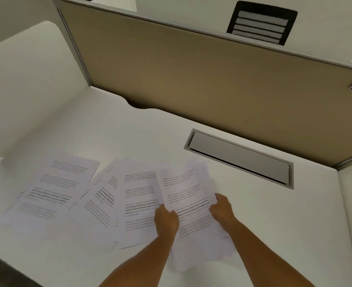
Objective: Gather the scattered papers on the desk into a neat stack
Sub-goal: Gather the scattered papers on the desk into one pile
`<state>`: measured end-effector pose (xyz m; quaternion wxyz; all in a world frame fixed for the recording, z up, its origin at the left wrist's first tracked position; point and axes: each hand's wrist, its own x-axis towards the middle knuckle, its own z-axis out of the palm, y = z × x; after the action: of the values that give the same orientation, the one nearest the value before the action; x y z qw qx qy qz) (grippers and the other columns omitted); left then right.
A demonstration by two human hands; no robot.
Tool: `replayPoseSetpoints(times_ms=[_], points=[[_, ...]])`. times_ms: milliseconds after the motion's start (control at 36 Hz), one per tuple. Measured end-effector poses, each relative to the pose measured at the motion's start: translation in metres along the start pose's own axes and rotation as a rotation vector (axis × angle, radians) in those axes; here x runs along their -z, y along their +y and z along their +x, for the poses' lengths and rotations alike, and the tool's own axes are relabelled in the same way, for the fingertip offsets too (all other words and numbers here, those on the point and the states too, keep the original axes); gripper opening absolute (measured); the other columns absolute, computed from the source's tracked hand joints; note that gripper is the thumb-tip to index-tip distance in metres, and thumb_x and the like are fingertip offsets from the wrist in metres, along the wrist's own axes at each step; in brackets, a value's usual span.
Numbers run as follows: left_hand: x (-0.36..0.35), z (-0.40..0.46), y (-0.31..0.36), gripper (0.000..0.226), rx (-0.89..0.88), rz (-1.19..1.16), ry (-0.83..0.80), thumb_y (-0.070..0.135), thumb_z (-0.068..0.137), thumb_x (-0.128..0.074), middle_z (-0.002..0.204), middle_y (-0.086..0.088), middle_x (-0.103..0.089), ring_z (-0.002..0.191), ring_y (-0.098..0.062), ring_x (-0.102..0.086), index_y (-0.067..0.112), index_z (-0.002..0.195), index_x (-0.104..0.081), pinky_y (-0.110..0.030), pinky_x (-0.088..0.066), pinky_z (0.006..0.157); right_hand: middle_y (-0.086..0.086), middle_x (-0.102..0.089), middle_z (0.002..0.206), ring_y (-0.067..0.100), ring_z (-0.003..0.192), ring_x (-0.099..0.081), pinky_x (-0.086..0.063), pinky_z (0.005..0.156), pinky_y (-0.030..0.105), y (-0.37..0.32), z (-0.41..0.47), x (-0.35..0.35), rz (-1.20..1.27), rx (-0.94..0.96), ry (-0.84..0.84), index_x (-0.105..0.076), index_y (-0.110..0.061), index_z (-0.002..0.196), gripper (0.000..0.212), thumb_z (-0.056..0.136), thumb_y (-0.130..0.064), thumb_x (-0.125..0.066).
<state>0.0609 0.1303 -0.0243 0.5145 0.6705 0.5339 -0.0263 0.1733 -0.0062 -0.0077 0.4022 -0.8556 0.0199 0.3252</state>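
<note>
Item, at 5 o'clock: our left hand (166,219) and right hand (221,208) pinch the gathered sheaf (188,204) by its sides.

Risk: top sheets bow and may slip askew.

At 8 to 9 o'clock: loose papers (67,189) overlapping on the desk (150,131); dragging could scatter them.

The printed sheets on the desk (113,129) carry paragraphs of text, mostly too blurred to read. On the sheet (186,195) held in both hands, a bold passage is partly legible: "Defined by a slower pace, it is centered", then "strong community bonds, local traditions, and". The sheet just left of it (139,204) shows the same bold lines: "way of living. Defined by a slower pace, it i", "around strong community bonds, local tradi", "primary". A further sheet to the left (103,198) shows "way of living" in bold. The leftmost sheets (53,189) cannot be read.
</note>
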Motion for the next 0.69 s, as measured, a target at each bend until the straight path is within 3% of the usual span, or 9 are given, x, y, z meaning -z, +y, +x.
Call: replayPoseSetpoints(times_ms=[83,194,278,361,417,528,694], points=[[-0.003,0.004,0.005,0.041,-0.005,0.182,0.060,0.015,0.094,-0.054,0.139,-0.017,-0.039,0.122,-0.034,-0.047,0.002,0.133,-0.049,-0.040,-0.045,0.101,0.009,-0.069,0.102,0.021,0.082,-0.066,-0.057,0.066,0.025,-0.001,0.007,-0.008,-0.077,0.007,0.017,-0.064,-0.005,0.115,0.032,0.090,0.007,-0.050],[-0.007,0.008,0.010,0.041,-0.006,0.241,0.063,0.015,0.094,-0.056,0.146,-0.017,-0.030,0.125,-0.035,-0.043,0.003,0.133,-0.048,-0.042,-0.046,0.102,0.014,-0.067,0.110,0.031,0.098,-0.066,-0.058,0.087,0.040,-0.003,0.015,-0.017,-0.201,0.012,0.084,-0.063,-0.002,0.116,0.032,0.087,0.004,-0.052],[-0.010,0.011,0.010,0.045,0.020,0.222,0.061,0.012,0.093,-0.057,0.146,-0.018,-0.030,0.127,-0.033,-0.041,0.002,0.135,-0.045,-0.041,-0.045,0.102,0.018,-0.068,0.105,0.035,0.094,-0.066,-0.059,0.086,0.048,-0.005,0.020,-0.020,-0.274,0.019,0.131,-0.066,0.004,0.104,0.022,0.084,0.002,-0.057],[-0.012,0.014,0.009,0.045,0.041,0.212,0.068,0.011,0.091,-0.057,0.145,-0.019,-0.031,0.126,-0.034,-0.039,0.003,0.134,-0.045,-0.040,-0.044,0.101,0.019,-0.051,0.131,0.038,0.121,-0.050,-0.043,0.107,0.044,-0.005,0.025,-0.024,-0.362,-0.033,0.103,-0.057,-0.003,0.126,0.039,0.088,-0.006,-0.058],[-0.011,0.016,0.011,0.046,0.096,0.201,0.078,0.012,0.090,-0.057,0.145,-0.018,-0.029,0.124,-0.036,-0.039,0.006,0.134,-0.046,-0.040,-0.044,0.098,0.019,-0.044,0.137,0.037,0.128,-0.042,-0.034,0.111,0.043,-0.005,0.027,-0.026,-0.393,-0.056,0.088,-0.053,-0.006,0.132,0.043,0.089,-0.009,-0.058],[-0.011,0.018,0.016,0.044,0.164,0.154,0.086,0.011,0.088,-0.058,0.139,-0.019,-0.032,0.119,-0.036,-0.043,0.004,0.130,-0.047,-0.039,-0.043,0.097,0.018,-0.047,0.132,0.036,0.123,-0.044,-0.035,0.112,0.046,-0.010,0.028,-0.027,-0.366,-0.089,0.076,-0.054,-0.006,0.128,0.041,0.087,-0.006,-0.056],[-0.007,0.023,0.012,0.042,0.132,0.037,0.061,0.003,0.088,-0.057,0.132,-0.021,-0.036,0.100,-0.032,-0.059,-0.003,0.129,-0.047,-0.041,-0.055,0.090,0.017,-0.051,0.130,0.039,0.112,-0.057,-0.051,0.100,0.049,-0.010,0.026,-0.028,-0.232,-0.084,0.069,-0.058,-0.001,0.123,0.038,0.085,-0.005,-0.058]])
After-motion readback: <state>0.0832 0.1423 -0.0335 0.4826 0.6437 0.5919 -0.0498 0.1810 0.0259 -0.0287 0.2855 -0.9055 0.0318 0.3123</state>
